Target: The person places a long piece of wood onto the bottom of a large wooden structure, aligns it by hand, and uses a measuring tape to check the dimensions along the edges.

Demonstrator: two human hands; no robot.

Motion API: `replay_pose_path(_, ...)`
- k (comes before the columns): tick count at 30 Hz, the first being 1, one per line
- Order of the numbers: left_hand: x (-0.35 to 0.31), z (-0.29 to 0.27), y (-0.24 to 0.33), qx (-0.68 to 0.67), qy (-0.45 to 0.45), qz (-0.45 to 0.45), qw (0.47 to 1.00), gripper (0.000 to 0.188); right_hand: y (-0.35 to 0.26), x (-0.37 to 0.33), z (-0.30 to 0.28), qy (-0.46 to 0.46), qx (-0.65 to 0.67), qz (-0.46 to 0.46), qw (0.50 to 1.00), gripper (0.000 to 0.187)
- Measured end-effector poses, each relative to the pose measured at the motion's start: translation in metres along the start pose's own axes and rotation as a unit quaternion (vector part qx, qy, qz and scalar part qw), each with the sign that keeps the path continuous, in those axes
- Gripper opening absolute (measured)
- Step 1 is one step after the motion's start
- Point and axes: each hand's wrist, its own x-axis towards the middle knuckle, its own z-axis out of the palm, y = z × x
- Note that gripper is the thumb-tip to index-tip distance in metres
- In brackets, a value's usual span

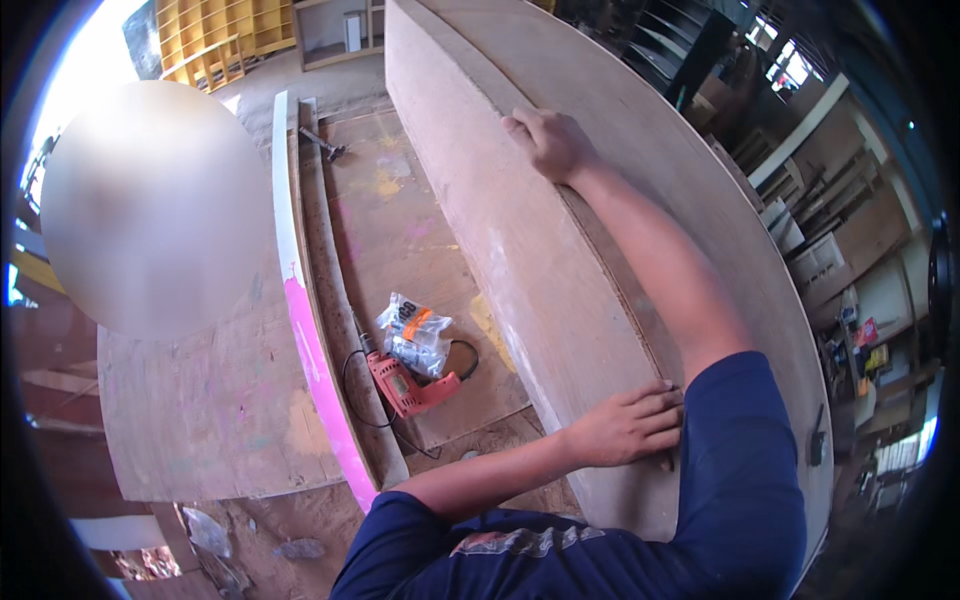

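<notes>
A long, pale brown wooden panel (500,240) stands along my right side, with a larger wooden sheet (690,170) beyond its top edge. My right hand (552,145) is closed over that edge farther away, its thumb on the side facing left. Closer to me, my left hand (628,428) lies across the same panel, fingers stretched out and reaching the edge. The undersides of both hands are hidden. Left of the panel, a red power drill (405,385) lies beside a clear plastic packet (415,335) with an orange band.
A long board (318,370), part pink and part white, runs along the left of the drill. A metal tool (325,145) lies near its far end. Yellow shelving (225,35) stands at the back; wood pieces (830,190) lean at right. A blurred patch hides the upper left.
</notes>
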Motion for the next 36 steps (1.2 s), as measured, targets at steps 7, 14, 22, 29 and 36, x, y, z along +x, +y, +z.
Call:
replay_pose_path(7,0.011,0.002,0.006,-0.018,0.069,-0.016,0.997,0.057,0.047,-0.065,-0.054,0.104,-0.087,0.145,0.98,0.06)
replay_pose_path(14,0.014,-0.004,0.005,0.005,0.066,-0.037,0.997,0.062,-0.015,-0.27,-0.205,-0.216,-0.074,0.289,0.93,0.075)
replay_pose_path(22,0.022,0.0,0.012,0.036,0.039,-0.047,0.997,0.074,-0.191,-0.505,-0.357,-0.19,-0.01,0.503,0.843,0.078)
replay_pose_path(29,0.011,0.03,0.007,0.111,0.159,-0.027,0.981,0.061,-0.306,-0.689,-0.402,0.012,-0.196,0.645,0.739,0.088)
replay_pose_path(36,0.058,0.037,0.072,0.088,0.174,-0.075,0.978,0.057,-0.33,-0.782,-0.355,-0.004,-0.183,0.691,0.7,0.091)
